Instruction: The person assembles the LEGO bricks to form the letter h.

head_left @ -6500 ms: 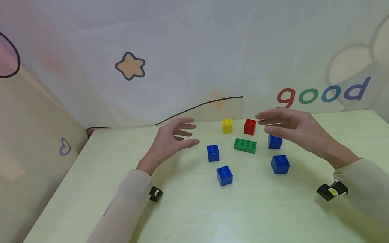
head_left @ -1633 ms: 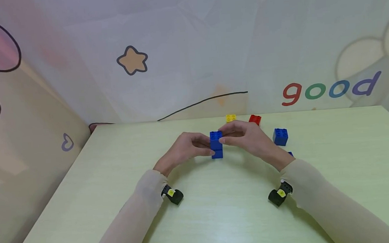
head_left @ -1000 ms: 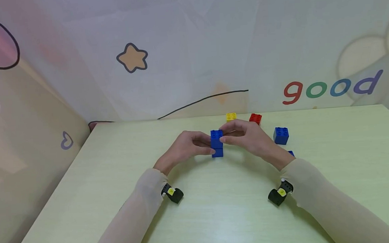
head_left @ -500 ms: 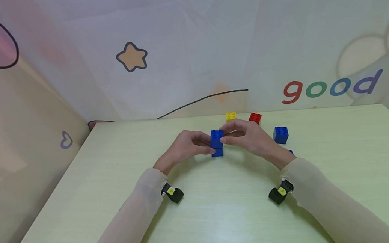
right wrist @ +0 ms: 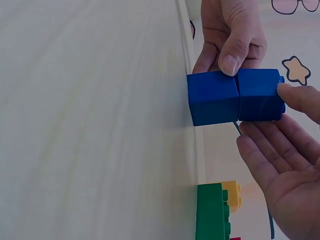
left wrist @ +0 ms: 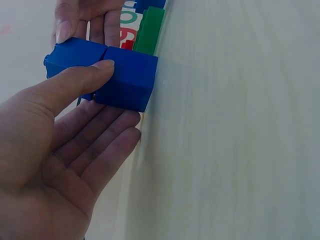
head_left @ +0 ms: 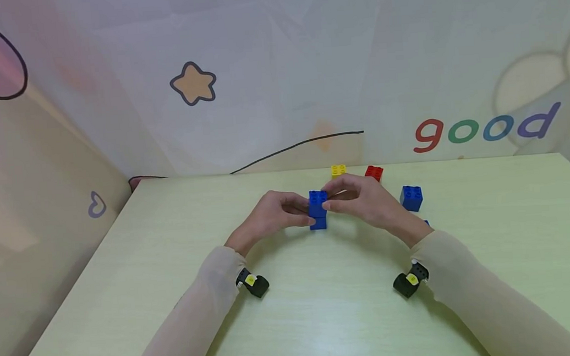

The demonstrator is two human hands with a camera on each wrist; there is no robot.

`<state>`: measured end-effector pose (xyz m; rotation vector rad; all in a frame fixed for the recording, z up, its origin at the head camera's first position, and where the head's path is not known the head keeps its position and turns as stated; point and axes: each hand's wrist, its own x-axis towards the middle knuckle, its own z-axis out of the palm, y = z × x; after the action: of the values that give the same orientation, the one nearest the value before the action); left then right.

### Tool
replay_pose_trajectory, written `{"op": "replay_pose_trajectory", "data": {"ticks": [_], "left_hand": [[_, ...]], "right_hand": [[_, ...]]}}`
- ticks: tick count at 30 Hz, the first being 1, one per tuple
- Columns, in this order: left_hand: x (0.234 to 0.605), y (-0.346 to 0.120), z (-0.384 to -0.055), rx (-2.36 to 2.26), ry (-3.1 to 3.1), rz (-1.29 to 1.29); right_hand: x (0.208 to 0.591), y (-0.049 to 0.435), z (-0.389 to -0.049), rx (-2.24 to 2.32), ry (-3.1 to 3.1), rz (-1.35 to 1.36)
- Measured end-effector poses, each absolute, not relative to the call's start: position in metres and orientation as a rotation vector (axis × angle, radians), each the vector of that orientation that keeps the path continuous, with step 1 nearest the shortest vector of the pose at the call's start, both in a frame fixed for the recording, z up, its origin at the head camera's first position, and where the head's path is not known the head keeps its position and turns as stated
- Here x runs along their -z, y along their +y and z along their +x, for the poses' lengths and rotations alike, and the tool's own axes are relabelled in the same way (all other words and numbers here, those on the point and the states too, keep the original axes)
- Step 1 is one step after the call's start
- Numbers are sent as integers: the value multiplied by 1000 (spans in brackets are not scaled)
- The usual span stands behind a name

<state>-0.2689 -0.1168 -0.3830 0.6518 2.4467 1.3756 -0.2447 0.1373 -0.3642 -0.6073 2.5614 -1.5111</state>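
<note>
Two blue bricks stand one on the other in the middle of the table. My left hand (head_left: 275,214) pinches the lower blue brick (head_left: 320,224), its thumb on the near face close to the seam in the left wrist view. From the other side my right hand (head_left: 363,201) pinches the upper blue brick (head_left: 317,207), thumb near the studded top. A thin dark line separates the two bricks in the right wrist view (right wrist: 260,95). Whether the upper one is fully pressed down I cannot tell.
Behind my right hand, a yellow brick (head_left: 338,171) and a red brick (head_left: 374,173) sit at the table's back. A green brick (right wrist: 209,212) shows in the wrist views. Rightward stands a blue brick (head_left: 411,198); another blue brick (head_left: 426,222) is mostly hidden by my wrist.
Several seconds ago both hands were empty above scattered bricks. Two blue bricks have since been brought together into a stack, held by both hands. Over the last second hands and stack hardly move.
</note>
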Motion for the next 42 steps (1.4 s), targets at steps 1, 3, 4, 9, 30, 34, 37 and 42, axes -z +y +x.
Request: {"op": "replay_pose_trajectory", "data": {"ticks": [1, 3, 4, 9, 30, 34, 37, 42], "left_hand": [[383, -117, -269, -1376, 2447, 653], [382, -117, -268, -1377, 2452, 655], [382, -117, -268, -1376, 2455, 655], [382, -116, -267, -1371, 2465, 654], [382, -115, -268, -1369, 2477, 670], [382, -114, -268, -1368, 2479, 677], [381, -114, -268, -1366, 2481, 674], [383, -115, -268, -1374, 2483, 662]], "right_hand": [[364, 137, -245, 1507, 2563, -609], [364, 137, -245, 1500, 2566, -615], [364, 137, -245, 1497, 2569, -617], [364, 136, -246, 1488, 2579, -623], [362, 136, -248, 1501, 2556, -641], [361, 135, -248, 1507, 2551, -638], [361, 135, -248, 1513, 2548, -635], [362, 134, -247, 1524, 2542, -633]]}}
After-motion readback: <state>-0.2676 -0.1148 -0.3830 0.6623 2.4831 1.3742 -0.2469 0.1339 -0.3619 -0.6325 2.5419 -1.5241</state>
